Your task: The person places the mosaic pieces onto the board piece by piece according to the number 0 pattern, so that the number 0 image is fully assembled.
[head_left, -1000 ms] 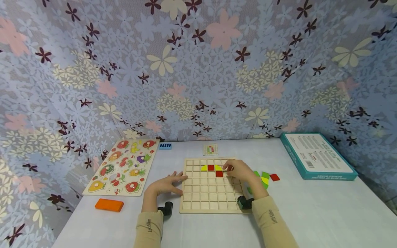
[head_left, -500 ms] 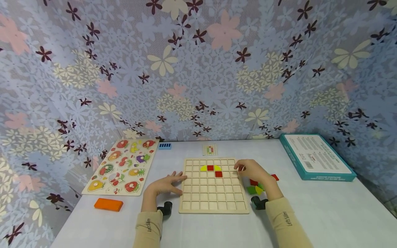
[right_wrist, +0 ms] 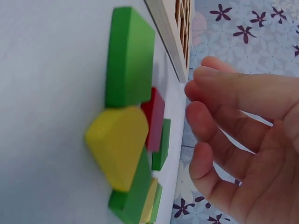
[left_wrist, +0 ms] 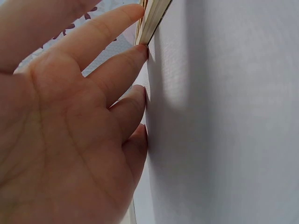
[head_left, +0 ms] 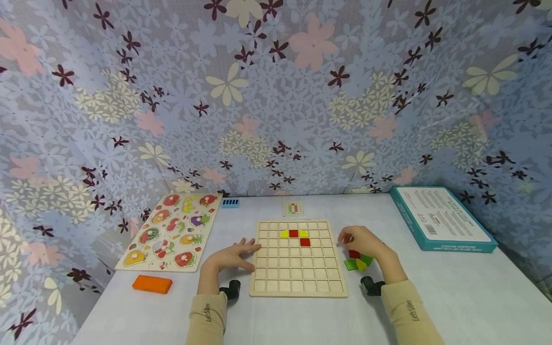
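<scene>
A wooden grid board [head_left: 297,274] lies in the middle of the table. Its upper cells hold two red squares, one a red tile [head_left: 304,242] below the row, and two yellow quarter-round pieces. My left hand [head_left: 230,257] rests at the board's left edge, fingers spread; in the left wrist view fingertips [left_wrist: 141,48] touch the board's side. To the right of the board, my right hand [head_left: 362,240] hovers over loose blocks, fingers loosely bent and holding nothing. The right wrist view shows a green block [right_wrist: 131,56], a yellow block [right_wrist: 119,144] and a red block [right_wrist: 154,119] beneath it.
A small pattern card [head_left: 293,208] lies behind the board. At left are a fruit puzzle board [head_left: 174,230], an orange block [head_left: 152,284] and a small blue item [head_left: 230,203]. A teal-edged box [head_left: 444,218] stands at back right, near the patterned cloth [head_left: 276,96].
My right hand has moved off the board's upper right cells, rightward to the loose blocks. The left hand stays at the board's edge, and the pieces on the board look the same.
</scene>
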### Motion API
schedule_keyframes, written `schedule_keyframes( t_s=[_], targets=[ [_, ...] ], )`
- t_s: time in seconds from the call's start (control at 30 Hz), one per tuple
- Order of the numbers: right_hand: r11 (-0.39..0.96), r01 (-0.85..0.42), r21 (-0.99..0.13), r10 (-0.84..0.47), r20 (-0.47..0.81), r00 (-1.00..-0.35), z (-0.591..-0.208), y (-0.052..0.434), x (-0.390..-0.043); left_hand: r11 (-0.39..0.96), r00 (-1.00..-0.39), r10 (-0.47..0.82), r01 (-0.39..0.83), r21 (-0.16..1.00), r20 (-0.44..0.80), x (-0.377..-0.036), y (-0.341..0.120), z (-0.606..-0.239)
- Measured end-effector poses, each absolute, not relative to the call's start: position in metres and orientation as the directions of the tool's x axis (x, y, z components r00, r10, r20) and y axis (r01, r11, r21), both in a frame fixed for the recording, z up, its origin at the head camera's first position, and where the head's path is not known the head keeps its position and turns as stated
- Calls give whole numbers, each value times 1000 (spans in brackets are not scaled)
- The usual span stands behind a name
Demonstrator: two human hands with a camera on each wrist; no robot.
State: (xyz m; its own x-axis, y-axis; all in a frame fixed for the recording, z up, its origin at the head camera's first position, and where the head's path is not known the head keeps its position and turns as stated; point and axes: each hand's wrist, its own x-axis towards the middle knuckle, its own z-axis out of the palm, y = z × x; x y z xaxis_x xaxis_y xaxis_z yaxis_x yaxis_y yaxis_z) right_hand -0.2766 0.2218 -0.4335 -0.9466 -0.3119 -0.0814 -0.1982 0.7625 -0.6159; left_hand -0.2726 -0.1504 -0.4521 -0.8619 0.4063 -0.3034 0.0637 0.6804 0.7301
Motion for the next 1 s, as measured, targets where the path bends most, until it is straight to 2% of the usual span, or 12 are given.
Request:
schedule_keyframes(
  t_s=[0.3,1.0],
  targets=[
    [760,-168,-628,-324,-141,-936,-438,232,-273,675,-863,407,63,736,-300,-274,-151,-454],
    [807,-142,-574,-267,-139,-954,-441,234,-275,695,-859,406,69,716,-312,-272,-151,-452]
  ],
)
